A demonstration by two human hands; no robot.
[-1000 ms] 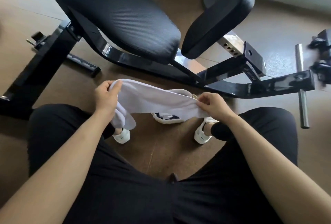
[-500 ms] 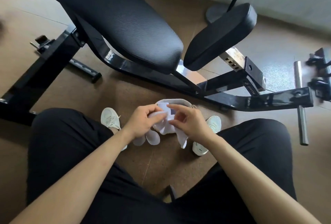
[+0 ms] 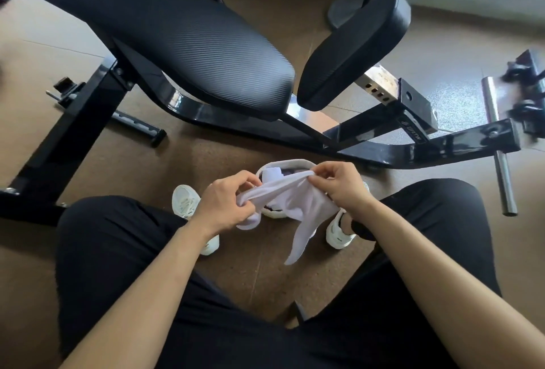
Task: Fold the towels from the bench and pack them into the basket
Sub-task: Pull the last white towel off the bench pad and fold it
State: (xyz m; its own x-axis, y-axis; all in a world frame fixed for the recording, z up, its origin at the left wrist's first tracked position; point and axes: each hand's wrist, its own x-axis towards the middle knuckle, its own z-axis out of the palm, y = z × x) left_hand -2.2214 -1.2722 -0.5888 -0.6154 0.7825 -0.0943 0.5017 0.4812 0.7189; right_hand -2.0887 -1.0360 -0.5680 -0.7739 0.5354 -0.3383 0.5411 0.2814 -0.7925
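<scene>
Towel point(image 3: 290, 200), white, hangs bunched over the basket point(image 3: 283, 162), which sits on the floor point(image 3: 132, 168) between two white shoes point(image 3: 185, 200). Left hand point(image 3: 227, 206) grips one gathered end; right hand point(image 3: 342, 188) pinches the upper edge, a loose tail drooping below. Half a second earlier the hands were closer together. The basket holds a folded white cloth point(image 3: 272, 175). The black padded surface point(image 3: 191, 44) stands beyond, apart.

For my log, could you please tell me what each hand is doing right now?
Left hand: pinching the white towel.
Right hand: pinching the same towel.
</scene>
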